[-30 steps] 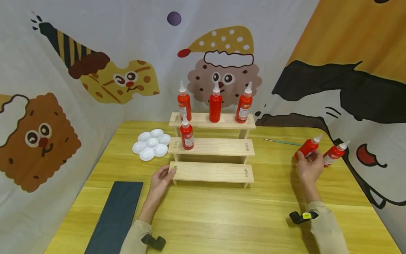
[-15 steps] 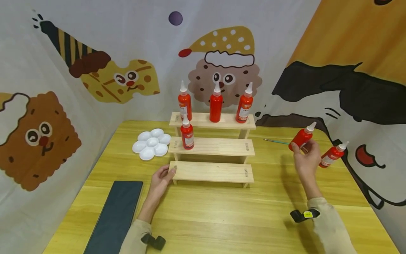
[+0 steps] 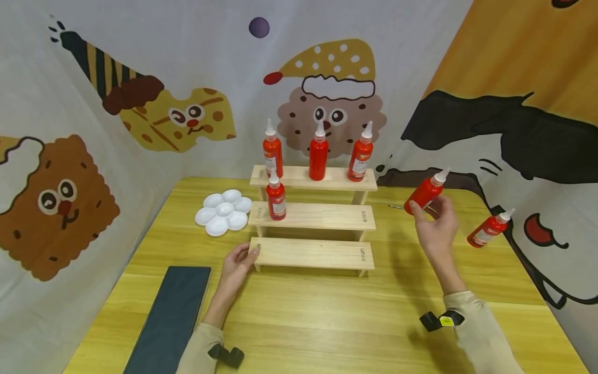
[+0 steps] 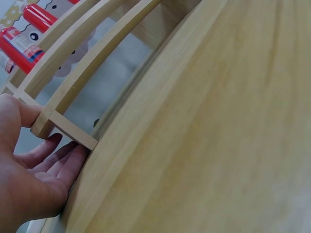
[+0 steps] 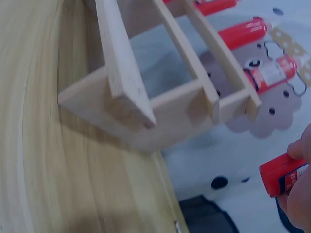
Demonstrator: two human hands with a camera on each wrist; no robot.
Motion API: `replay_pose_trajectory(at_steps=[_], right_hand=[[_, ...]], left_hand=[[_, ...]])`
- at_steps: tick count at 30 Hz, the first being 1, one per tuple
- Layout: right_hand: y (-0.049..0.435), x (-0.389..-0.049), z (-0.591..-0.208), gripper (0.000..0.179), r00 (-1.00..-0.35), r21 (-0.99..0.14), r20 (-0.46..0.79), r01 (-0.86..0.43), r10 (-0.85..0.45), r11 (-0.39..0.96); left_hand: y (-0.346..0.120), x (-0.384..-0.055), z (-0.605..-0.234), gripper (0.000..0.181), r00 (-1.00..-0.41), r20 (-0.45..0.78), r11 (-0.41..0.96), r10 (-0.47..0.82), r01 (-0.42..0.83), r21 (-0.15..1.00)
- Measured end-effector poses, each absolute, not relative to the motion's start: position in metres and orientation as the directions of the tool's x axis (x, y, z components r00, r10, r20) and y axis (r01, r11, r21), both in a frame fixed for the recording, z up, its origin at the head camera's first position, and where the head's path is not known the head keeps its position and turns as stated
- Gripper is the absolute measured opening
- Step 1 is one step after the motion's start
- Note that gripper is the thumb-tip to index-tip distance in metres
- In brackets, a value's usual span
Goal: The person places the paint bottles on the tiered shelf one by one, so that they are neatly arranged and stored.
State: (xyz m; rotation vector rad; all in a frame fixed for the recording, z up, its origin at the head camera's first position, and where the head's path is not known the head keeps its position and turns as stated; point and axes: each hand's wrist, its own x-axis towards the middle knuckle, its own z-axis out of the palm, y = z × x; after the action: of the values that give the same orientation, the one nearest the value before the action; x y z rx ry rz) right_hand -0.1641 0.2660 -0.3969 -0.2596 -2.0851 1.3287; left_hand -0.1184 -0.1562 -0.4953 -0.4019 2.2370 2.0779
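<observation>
My right hand point(image 3: 438, 227) grips a red paint bottle point(image 3: 424, 193) with a white pointed cap, raised above the table and tilted with its tip up and to the right. In the right wrist view only the lower end of this bottle point(image 5: 278, 175) shows beside the fingers. My left hand point(image 3: 237, 266) holds the left end of the lowest step of a three-step wooden stand point(image 3: 312, 253). Its thumb lies on the board and its fingers point(image 4: 73, 162) reach underneath, by the leg. Several red bottles stand on the stand: three on top, one bottle point(image 3: 276, 201) at the middle step's left.
Another red bottle point(image 3: 488, 230) is at the table's right side, leaning right in the view. Behind my right hand lies a thin brush point(image 3: 396, 206), partly hidden. A white flower-shaped palette point(image 3: 224, 210) sits left of the stand, and a dark flat panel point(image 3: 169, 317) lies front left.
My right hand has lifted the bottle off the right side of the table and carried it left toward the stand. My left hand has stayed on the lowest step.
</observation>
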Motion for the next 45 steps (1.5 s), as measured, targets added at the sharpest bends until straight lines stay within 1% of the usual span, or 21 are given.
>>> replay_pose_trajectory(at_steps=[7, 13, 19, 24, 30, 38, 45], right_hand=[[0.245, -0.161, -0.392, 0.04, -0.793, -0.854, 0.46, -0.272, 0.4, 0.443], [0.227, -0.161, -0.394, 0.041, -0.803, -0.844, 0.48, -0.315, 0.353, 0.434], [0.201, -0.16, -0.388, 0.04, -0.819, -0.843, 0.491, -0.361, 0.297, 0.398], [0.187, -0.166, -0.397, 0.041, -0.837, -0.84, 0.495, -0.392, 0.234, 0.375], [0.168, -0.172, -0.405, 0.042, -0.864, -0.852, 0.474, -0.401, 0.172, 0.336], [0.137, -0.178, -0.408, 0.044, -0.886, -0.857, 0.458, -0.42, 0.069, 0.299], [0.117, -0.18, -0.407, 0.043, -0.922, -0.88, 0.388, -0.366, 0.013, 0.302]], left_hand=[[-0.156, -0.118, -0.495, 0.042, -0.963, -0.223, 0.051, -0.154, -0.233, 0.971], [-0.156, -0.118, -0.494, 0.042, -0.964, -0.221, 0.045, -0.148, -0.23, 0.972], [-0.155, -0.117, -0.494, 0.043, -0.967, -0.205, 0.045, -0.152, -0.214, 0.976], [-0.155, -0.117, -0.493, 0.042, -0.963, -0.219, 0.046, -0.155, -0.228, 0.973], [-0.156, -0.116, -0.493, 0.046, -0.966, -0.21, 0.057, -0.15, -0.221, 0.974], [-0.156, -0.117, -0.494, 0.042, -0.965, -0.213, 0.049, -0.156, -0.223, 0.974], [-0.156, -0.118, -0.495, 0.04, -0.963, -0.22, 0.056, -0.156, -0.231, 0.971]])
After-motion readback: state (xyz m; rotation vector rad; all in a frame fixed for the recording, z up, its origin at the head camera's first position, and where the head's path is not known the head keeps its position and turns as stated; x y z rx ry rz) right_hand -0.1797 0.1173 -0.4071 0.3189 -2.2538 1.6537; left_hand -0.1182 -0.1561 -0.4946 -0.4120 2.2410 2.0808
